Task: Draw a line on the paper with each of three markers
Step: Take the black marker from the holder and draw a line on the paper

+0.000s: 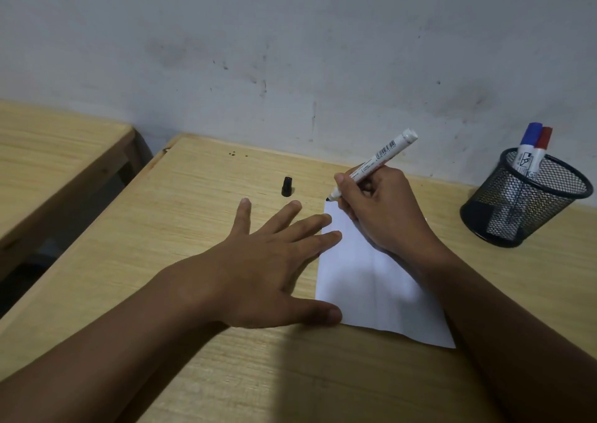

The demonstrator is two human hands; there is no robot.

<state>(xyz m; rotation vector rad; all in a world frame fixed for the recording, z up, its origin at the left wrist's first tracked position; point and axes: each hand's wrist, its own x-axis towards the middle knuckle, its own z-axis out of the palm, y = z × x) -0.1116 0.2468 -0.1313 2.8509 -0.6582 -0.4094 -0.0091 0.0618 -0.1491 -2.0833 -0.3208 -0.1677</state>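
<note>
Nearest, two bare forearms reach in over the wooden counter (200, 196). The left hand (258, 261) lies flat, its grip spread wide, with the thumb and two fingertips pressing the left edge of the paper (365, 277). The white paper lies on the counter between the hands, with no line visible on it. The right hand (384, 209) rests on the paper's far part, its grip pinching a marker (381, 157) whose black tip sits at the paper's far left corner. Just beyond the left fingers a black cap (286, 186) stands alone. Far right, a mesh cup (525, 196) holds a blue marker (526, 146) and a red marker (540, 151), both capped, near the wall (290, 51).
</note>
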